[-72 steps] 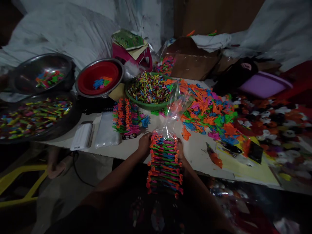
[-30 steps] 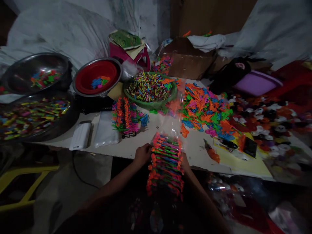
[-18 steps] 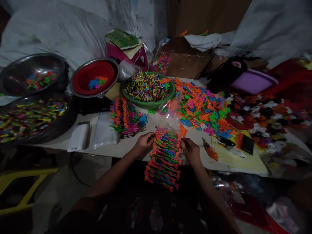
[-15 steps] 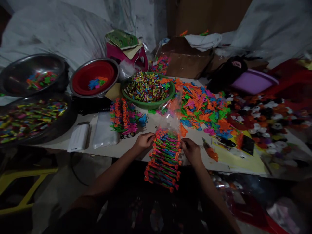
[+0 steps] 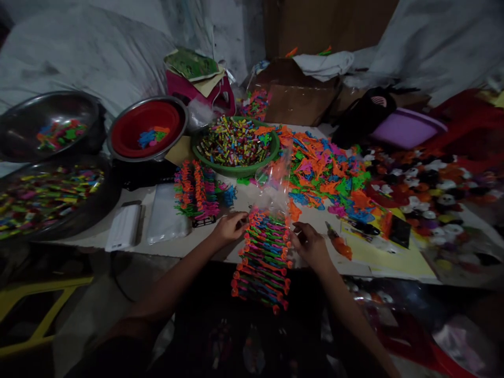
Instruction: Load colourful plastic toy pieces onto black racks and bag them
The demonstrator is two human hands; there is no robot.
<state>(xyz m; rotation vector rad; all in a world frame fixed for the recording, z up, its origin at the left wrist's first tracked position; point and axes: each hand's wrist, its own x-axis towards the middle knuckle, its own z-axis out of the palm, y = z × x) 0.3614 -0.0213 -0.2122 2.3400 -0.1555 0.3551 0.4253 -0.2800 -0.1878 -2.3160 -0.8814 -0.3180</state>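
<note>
Bright toys (image 5: 265,247), clear bag (image 5: 273,195)
My left fingers (image 5: 239,217) and right fingers (image 5: 302,230) curled by the toys' sides; too dark to tell how open, or if they pinched anything.

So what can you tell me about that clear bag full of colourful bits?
The clear bag looks like thin, shiny plastic. Its lower part is packed with neat crosswise rows of small plastic-looking pieces in orange, pink, green and blue, mostly with orange ends along the sides. The upper part is unfilled and creased, pointing towards the green bowl. The packed end reaches past the near edge of the table. The left hand and right hand pinch its opposite sides.
</note>
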